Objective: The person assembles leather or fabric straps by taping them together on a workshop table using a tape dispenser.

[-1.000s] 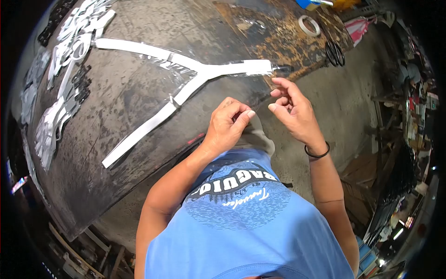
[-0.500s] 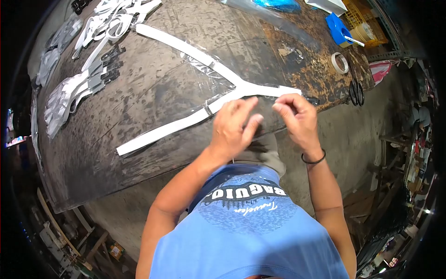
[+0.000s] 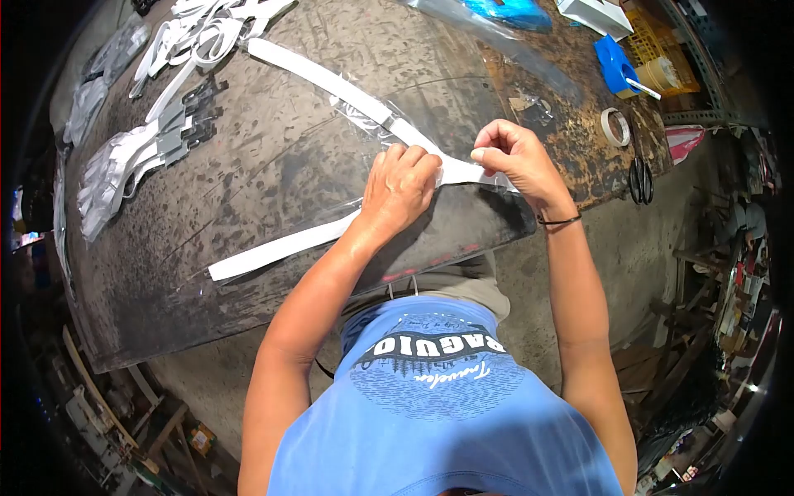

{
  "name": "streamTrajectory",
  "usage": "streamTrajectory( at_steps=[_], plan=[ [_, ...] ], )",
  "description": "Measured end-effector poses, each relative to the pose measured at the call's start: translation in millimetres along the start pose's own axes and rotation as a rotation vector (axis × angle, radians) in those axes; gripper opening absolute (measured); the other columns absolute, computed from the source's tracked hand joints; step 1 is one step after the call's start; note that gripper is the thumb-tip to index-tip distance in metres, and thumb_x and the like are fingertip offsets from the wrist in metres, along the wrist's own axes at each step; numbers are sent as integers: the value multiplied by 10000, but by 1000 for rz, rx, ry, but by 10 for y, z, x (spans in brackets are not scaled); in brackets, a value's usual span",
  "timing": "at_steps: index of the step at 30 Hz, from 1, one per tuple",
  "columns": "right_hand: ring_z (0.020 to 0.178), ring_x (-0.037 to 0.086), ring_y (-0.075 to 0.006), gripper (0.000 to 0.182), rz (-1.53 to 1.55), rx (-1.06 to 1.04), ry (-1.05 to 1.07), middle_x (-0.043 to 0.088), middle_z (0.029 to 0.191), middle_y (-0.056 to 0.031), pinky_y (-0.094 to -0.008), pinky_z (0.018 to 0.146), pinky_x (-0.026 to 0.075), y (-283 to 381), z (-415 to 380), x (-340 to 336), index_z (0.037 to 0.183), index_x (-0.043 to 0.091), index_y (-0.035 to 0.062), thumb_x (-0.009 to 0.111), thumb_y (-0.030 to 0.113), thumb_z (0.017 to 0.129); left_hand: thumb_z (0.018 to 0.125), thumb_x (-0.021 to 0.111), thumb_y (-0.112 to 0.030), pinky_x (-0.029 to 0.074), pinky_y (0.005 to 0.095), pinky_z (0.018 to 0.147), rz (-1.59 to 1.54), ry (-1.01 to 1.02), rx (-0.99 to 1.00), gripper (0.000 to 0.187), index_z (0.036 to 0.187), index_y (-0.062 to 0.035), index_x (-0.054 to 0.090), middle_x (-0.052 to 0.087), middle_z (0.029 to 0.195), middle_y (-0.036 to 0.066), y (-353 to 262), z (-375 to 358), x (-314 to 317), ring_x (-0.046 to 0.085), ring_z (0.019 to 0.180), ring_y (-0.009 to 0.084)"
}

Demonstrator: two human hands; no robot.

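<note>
A white Y-shaped strap (image 3: 457,172), with clear plastic film around parts of it, lies on the dark worktable. My left hand (image 3: 398,186) rests over the lower arm of the strap beside the fork, its fingers curled down on it and hiding that stretch. Over the short right end of the strap is my right hand (image 3: 517,161), thumb and forefinger brought together in a pinch. Whatever may be between those fingertips is too small to make out. Clear film (image 3: 361,117) sticks out along the upper arm of the strap.
Bundled white straps with grey-and-black clips (image 3: 178,124) lie left, below a heap of white straps (image 3: 203,41). At right are a tape roll (image 3: 610,127), black scissors (image 3: 640,179) and a blue tape dispenser (image 3: 614,66). The worktable's (image 3: 157,314) front edge runs before me.
My left hand has moved up onto the strap and its fingers have curled. My right hand has risen and moved slightly left over the short end, still pinching.
</note>
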State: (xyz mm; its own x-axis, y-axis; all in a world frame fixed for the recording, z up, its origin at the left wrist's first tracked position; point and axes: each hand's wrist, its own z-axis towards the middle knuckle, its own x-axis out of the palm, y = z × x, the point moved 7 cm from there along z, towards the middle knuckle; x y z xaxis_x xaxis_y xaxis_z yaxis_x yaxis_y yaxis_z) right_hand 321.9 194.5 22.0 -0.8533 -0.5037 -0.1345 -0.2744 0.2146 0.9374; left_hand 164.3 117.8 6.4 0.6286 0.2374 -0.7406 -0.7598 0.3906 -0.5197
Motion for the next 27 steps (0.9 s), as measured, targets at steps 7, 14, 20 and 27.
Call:
streamTrajectory(
  at_steps=[7,14,20,27],
  plan=[
    [738,537,-72,131,-147,53,147,590,792,16,-239,657,439,-65,163,202,880,616,33,695,117,819,751,703,-50,422,394,739,-87,-11,-69,190,922,-103,639,585,903,42,79,-14,-4,543,851,268],
    [729,525,-83,157,-233,27,186,578,766,11,-265,657,437,-176,263,290,866,623,21,690,148,803,759,702,-43,432,399,749,-170,-78,-105,155,893,-94,643,573,890,52,127,-31,-14,549,862,275],
    [703,475,-43,109,-312,18,220,534,766,54,-215,627,408,-222,285,323,874,594,36,680,87,829,766,703,-46,434,394,749,-162,-76,-104,142,888,-93,648,576,891,49,139,-32,-3,551,859,269],
    [703,481,-44,122,-319,27,211,533,763,54,-220,624,413,-248,294,340,869,592,35,692,83,819,765,708,-45,434,390,748,-164,-83,-103,139,884,-89,650,575,881,47,141,-38,-2,551,847,262]
  ],
)
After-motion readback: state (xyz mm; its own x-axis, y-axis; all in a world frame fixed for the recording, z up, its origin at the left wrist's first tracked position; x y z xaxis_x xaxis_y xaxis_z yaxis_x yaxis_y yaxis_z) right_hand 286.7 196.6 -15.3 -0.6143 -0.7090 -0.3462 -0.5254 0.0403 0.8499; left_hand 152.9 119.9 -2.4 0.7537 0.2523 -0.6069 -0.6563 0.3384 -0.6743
